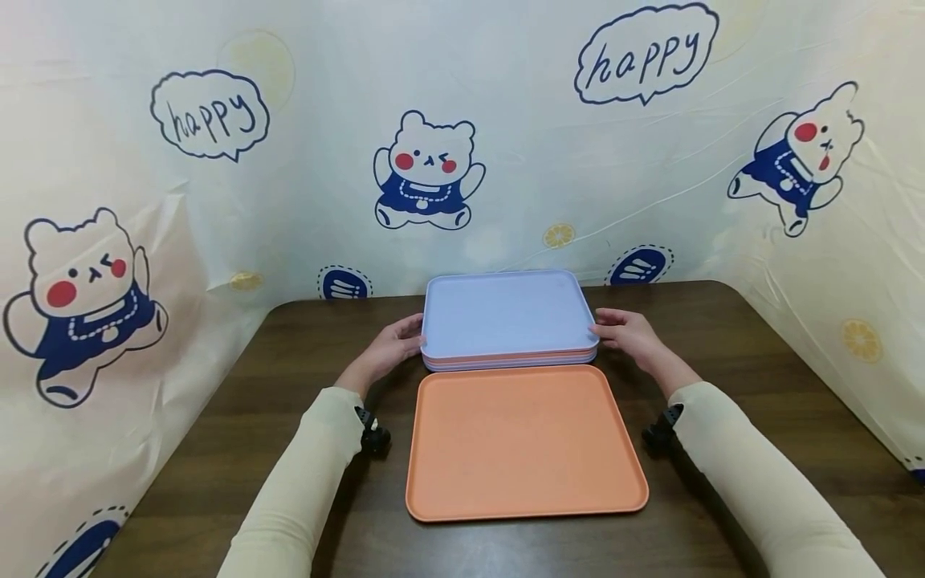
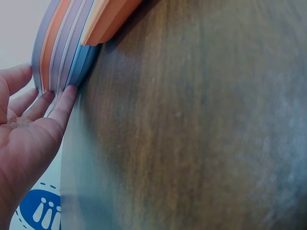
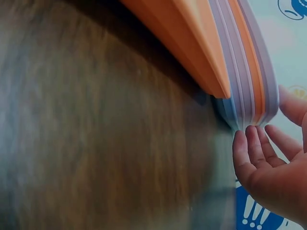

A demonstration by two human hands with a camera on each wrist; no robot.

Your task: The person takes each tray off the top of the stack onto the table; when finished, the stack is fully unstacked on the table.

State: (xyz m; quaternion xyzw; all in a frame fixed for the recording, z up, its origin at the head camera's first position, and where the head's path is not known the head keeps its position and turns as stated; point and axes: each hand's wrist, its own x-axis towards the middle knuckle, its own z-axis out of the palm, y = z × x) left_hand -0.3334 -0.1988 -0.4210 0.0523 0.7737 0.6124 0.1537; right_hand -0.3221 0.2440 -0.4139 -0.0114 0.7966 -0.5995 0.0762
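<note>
Pretty simple outfit tbh: a cream left sleeve [image 1: 289, 482] and matching right sleeve [image 1: 766, 474], both long, plain and a bit wrinkly, running to the wrists. Left hand [image 1: 390, 349] and right hand [image 1: 632, 335] are bare. Chunky black gadget [image 1: 375, 441] strapped at the left wrist, black twin [image 1: 658, 437] at the right.

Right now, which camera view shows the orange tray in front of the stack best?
The head view: the orange tray lies whole and uncovered there, in front of the stack. The left wrist view shows only a corner, at the picture's top; the right wrist view, a larger but cut-off corner piece.
</note>
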